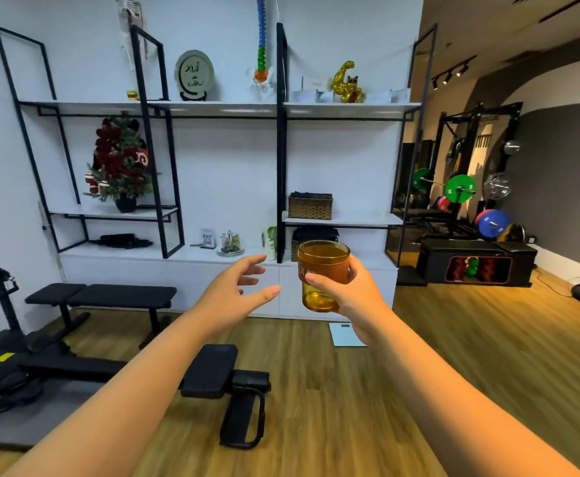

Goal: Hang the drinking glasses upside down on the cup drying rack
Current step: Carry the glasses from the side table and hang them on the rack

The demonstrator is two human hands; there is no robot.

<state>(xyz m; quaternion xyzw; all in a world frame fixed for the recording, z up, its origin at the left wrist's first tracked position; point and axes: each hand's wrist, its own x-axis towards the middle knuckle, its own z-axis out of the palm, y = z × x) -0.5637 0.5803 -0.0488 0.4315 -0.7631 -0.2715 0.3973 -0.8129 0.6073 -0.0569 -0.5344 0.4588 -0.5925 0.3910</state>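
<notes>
Right hand has a firm grip on the amber glass, thumb across the front and fingers curled round the far side, holding it upright, mouth up, out in front at about the level of the low shelf. A darker orange band wraps the glass's upper half, with pale lettering too small to read. Left hand hangs just beside it, apart from the glass, fingers spread and loosely extended, thumb pointing toward the glass, holding nothing. Both bare forearms reach in from the bottom of the view. Behind them, on that white shelf, sits a small rack on a plate, with what looks like glasses on it, though it is too small to tell how they sit. Close by stand a QR sign and, higher up, a wicker basket. A small decorated tree stands on the left shelf. Black workout benches sit on the wooden floor, and coloured weight plates show in the room to the right.
</notes>
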